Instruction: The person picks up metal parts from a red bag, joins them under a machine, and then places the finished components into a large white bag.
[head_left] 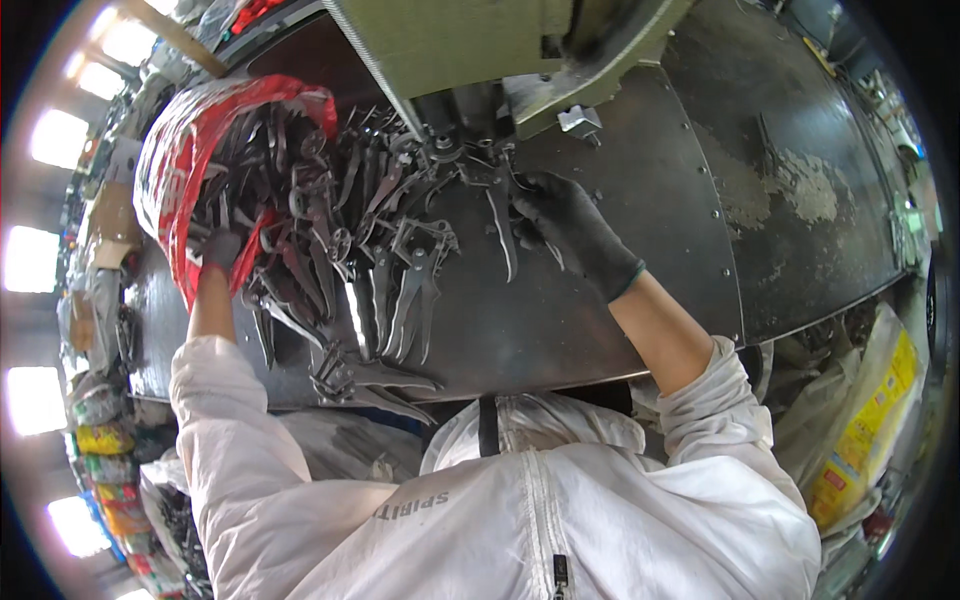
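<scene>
Right hand (572, 222) is grasping the lever piece (501, 222) from its right, long handle pointing bodyward. Left hand (221, 247) is resting inside the red-white bag (170, 165); can't tell its grip.

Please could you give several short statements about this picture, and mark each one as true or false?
1. The left hand is at the mouth of the red-and-white bag. True.
2. The right hand is bare. False: it wears a dark glove.
3. Metal plier-like pieces lie on the table. True.
4. The green machine is left of the bag. False: it is to the right.
5. The sleeves are white. True.
</scene>
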